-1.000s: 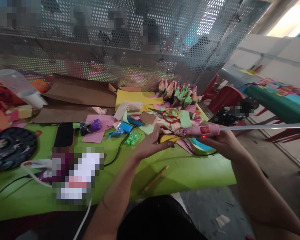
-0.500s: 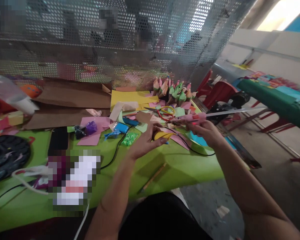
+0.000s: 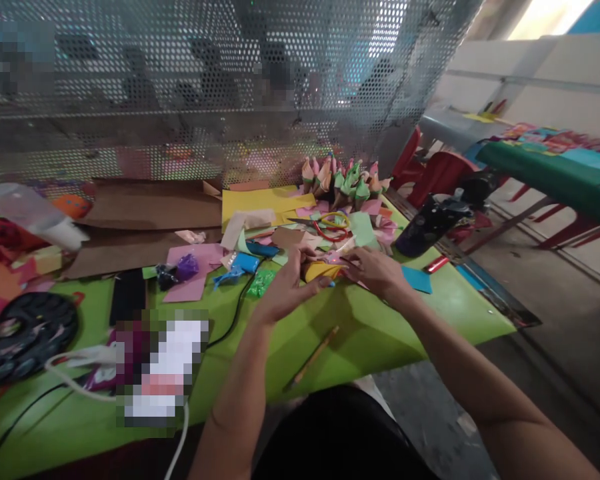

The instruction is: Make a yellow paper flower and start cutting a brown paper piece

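Observation:
My left hand (image 3: 295,277) is closed around a curved piece of yellow paper (image 3: 320,271), its thumb along the near side. My right hand (image 3: 377,270) meets it from the right, fingertips pinched at the paper's right edge. Just beyond the fingers lies a pink glue gun (image 3: 334,256), partly hidden by both hands. Behind that, scissors (image 3: 330,229) with red and yellow handles rest among paper scraps. A small green packet (image 3: 263,283) lies left of my left hand.
A pencil (image 3: 313,358) lies near the green table's (image 3: 370,340) front edge. Paper cones (image 3: 350,183) stand at the back, beside yellow sheets (image 3: 265,203). A dark bottle (image 3: 433,223) lies tilted at right. Cardboard (image 3: 145,207), a phone (image 3: 167,367) and cables occupy the left.
My right hand has let go of the pink glue gun, which now lies behind the hands. It has moved left to the yellow paper, which my left hand still holds.

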### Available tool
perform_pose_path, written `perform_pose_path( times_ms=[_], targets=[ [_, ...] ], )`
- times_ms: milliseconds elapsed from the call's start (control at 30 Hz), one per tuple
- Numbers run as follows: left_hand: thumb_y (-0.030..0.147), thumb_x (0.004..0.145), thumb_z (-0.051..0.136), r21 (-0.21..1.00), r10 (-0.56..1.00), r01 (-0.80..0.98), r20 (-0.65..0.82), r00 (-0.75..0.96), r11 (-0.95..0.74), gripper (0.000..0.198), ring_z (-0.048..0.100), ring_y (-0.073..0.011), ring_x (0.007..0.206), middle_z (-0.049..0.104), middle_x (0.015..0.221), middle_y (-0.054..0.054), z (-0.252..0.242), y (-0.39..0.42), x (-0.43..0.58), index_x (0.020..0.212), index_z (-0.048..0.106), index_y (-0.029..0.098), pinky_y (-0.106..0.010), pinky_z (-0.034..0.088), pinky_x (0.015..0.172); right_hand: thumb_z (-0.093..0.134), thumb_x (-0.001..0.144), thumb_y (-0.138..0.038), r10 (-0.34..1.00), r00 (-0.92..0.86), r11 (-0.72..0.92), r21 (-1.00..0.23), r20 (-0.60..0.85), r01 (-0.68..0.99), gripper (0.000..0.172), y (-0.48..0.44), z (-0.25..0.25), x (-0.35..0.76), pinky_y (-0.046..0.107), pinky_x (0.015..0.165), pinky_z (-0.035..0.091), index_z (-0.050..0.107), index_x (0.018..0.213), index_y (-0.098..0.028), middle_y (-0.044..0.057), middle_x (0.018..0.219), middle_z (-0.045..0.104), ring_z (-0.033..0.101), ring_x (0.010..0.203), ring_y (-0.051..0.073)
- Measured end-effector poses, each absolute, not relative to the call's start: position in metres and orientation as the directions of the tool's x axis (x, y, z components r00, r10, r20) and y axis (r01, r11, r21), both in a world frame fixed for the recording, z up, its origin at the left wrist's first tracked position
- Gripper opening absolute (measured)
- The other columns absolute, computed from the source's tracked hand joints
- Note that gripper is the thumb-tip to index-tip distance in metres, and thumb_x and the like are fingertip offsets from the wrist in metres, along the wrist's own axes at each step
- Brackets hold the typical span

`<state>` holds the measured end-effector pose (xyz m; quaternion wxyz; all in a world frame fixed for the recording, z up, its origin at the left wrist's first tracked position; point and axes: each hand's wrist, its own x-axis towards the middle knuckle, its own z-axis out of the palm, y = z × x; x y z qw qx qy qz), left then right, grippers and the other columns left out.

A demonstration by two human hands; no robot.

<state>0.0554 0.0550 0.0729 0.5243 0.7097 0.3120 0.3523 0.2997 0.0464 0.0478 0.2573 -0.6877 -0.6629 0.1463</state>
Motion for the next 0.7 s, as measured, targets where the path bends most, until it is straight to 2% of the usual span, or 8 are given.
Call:
perform_pose_path(
  times_ms=[67,133,267,500,700],
  targets=[
    [0.060,0.083,0.071,0.955,0.815,0.108,0.172,0.552,-0.275,0.056,0.061,-0.0261,0.114,0.062,0.122,-0.010,0.073,0.055,0.056,0.117,0.044,0.023,-0.038,0.047,0.099,0.063,0.093,-0.037,0.964,-0.012,0.163,-0.554,0.266,0.816,0.017,0.035,0.064,0.299,0.033,0.073,0.047,0.070,0.092,-0.022,0.009,0.095,0.071,0.065,0.085,0.023],
    [0.060,0.083,0.072,0.949,0.815,0.121,0.180,0.550,-0.291,0.056,0.061,-0.0264,0.114,0.062,0.123,-0.010,0.072,0.055,0.056,0.116,0.045,0.023,-0.038,0.048,0.099,0.065,0.095,-0.039,0.902,-0.108,0.370,-0.623,0.417,0.689,0.021,0.023,0.080,0.292,0.032,0.076,0.052,0.072,0.104,-0.023,0.008,0.100,0.072,0.067,0.088,0.022],
    [0.057,0.086,0.069,0.938,0.812,0.126,0.207,0.546,-0.324,0.051,0.061,-0.0251,0.110,0.062,0.119,-0.009,0.070,0.055,0.057,0.115,0.045,0.023,-0.038,0.049,0.095,0.070,0.093,-0.033,0.797,-0.215,0.575,-0.601,0.565,0.555,0.025,0.009,0.098,0.273,0.031,0.078,0.056,0.074,0.116,-0.025,0.007,0.104,0.074,0.069,0.088,0.019],
    [0.057,0.086,0.068,0.904,0.801,0.194,0.218,0.557,-0.381,0.046,0.063,-0.0248,0.104,0.064,0.115,-0.007,0.074,0.054,0.057,0.110,0.045,0.025,-0.039,0.051,0.092,0.066,0.093,-0.018,0.641,-0.236,0.712,-0.452,0.730,0.538,0.018,0.013,0.096,0.264,0.030,0.076,0.059,0.081,0.099,-0.027,0.005,0.092,0.077,0.073,0.084,0.018],
    [0.061,0.088,0.063,0.871,0.797,0.230,0.253,0.549,-0.435,0.047,0.061,-0.0224,0.098,0.063,0.109,-0.006,0.074,0.053,0.059,0.108,0.045,0.023,-0.036,0.049,0.087,0.066,0.092,-0.017,0.589,-0.223,0.697,-0.348,0.777,0.627,0.015,0.012,0.099,0.261,0.031,0.070,0.057,0.079,0.093,-0.026,0.003,0.083,0.076,0.072,0.076,0.018]
  ],
)
